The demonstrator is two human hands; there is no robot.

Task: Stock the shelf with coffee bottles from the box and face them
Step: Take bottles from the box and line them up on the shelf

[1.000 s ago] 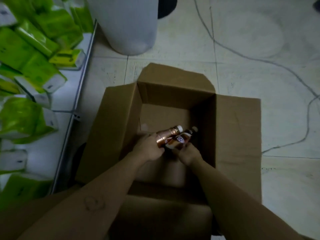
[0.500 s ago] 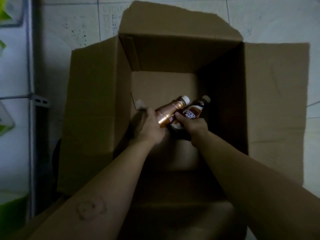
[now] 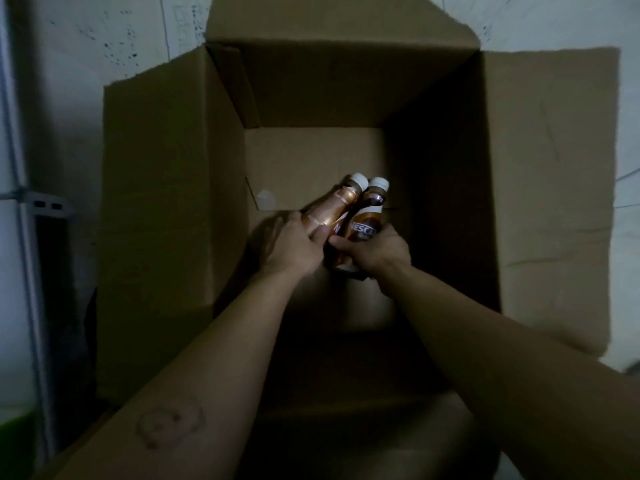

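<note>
An open cardboard box (image 3: 166, 188) fills the view, its flaps folded outward. Both my arms reach down into it. My left hand (image 3: 294, 244) is wrapped around a copper-coloured coffee bottle (image 3: 332, 209) with a white cap. My right hand (image 3: 377, 251) grips a darker brown coffee bottle (image 3: 369, 216) with a white label band and a white cap. The two bottles lie side by side, touching, caps pointing away from me. The lower parts of both bottles are hidden by my fingers.
The box stands on a pale tiled floor (image 3: 86, 46). A white metal shelf upright and bracket (image 3: 24, 202) run down the left edge. A small white scrap (image 3: 266, 198) lies on the box bottom. A bit of green packaging (image 3: 14, 427) shows at lower left.
The view has moved closer over the box and the green packs on the shelf have left the frame. The two bottles have come together, now parallel and more upright in my hands.
</note>
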